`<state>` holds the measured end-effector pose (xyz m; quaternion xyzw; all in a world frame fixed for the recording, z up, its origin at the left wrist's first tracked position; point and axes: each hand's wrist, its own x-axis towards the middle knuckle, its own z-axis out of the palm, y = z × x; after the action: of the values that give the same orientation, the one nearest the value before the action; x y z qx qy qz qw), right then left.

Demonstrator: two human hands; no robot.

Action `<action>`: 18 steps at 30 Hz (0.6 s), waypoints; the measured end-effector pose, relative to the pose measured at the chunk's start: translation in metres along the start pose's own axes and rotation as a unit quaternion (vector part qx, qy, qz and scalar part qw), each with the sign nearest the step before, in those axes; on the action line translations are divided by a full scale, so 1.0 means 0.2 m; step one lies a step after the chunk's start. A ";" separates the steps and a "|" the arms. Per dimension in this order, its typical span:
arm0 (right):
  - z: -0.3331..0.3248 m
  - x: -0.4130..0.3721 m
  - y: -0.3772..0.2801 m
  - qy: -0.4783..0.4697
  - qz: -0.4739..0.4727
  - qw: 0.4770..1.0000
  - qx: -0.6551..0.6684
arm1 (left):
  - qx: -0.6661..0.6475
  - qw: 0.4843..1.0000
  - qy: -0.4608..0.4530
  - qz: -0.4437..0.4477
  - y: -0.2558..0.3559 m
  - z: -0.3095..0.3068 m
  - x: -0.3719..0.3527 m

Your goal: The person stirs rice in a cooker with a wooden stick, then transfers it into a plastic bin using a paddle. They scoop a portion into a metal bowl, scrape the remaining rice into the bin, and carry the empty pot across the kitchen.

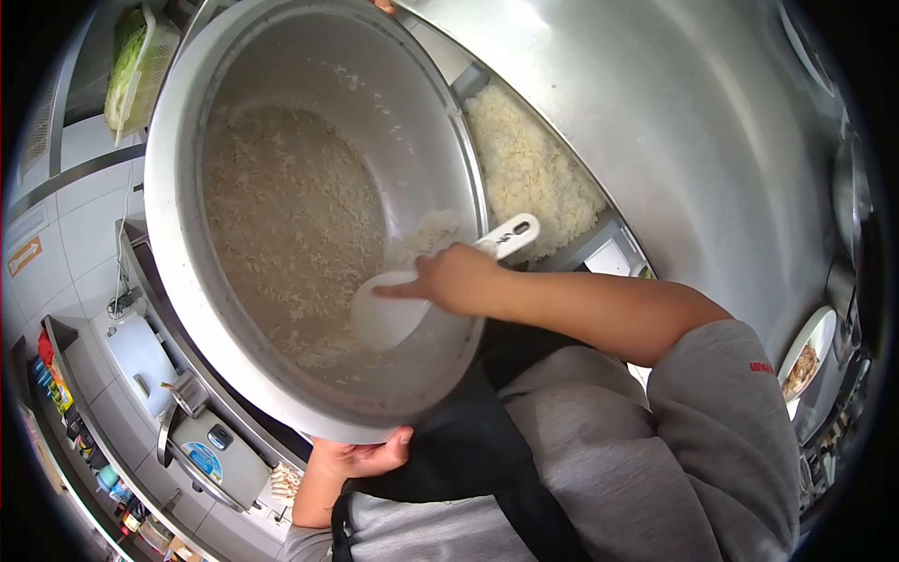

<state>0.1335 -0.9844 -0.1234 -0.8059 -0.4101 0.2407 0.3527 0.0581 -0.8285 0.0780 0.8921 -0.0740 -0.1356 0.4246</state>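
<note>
A large metal pot (173,244) is tilted, with its wide mouth turned toward me. Cooked rice (290,225) clings in a thin layer to its bottom, with a small clump on the side wall. My right hand (459,279), closed around a white rice paddle (517,234), reaches inside the pot. Its index finger is stretched along the paddle, and the blade lies close to the pot's inner wall. My left hand (365,456) grips the pot's near rim from below, thumb against the outside.
Beside the pot, a heap of cooked rice (534,173) fills a container, partly under a large shiny metal surface (674,122). A fingertip (384,5) shows at the pot's far rim. Left are a basket of greens (136,70) and a lidded appliance (211,459). A white dish (810,361) sits right.
</note>
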 end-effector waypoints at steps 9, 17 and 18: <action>-0.37 0.02 -0.25 -0.001 -0.006 0.997 0.078 | 0.036 0.998 -0.040 0.039 -0.01 -0.02 -0.01; -0.16 0.09 0.16 -0.133 0.129 0.979 -0.084 | 0.006 0.999 -0.011 0.048 0.00 -0.02 -0.01; -0.25 0.14 0.12 -0.118 0.092 0.987 -0.058 | -0.063 0.997 0.041 -0.014 -0.02 -0.03 -0.04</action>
<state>0.1948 -0.9896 -0.1129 -0.8252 -0.3860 0.3417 0.2309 0.0517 -0.8196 0.0794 0.8694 -0.0359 -0.1094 0.4806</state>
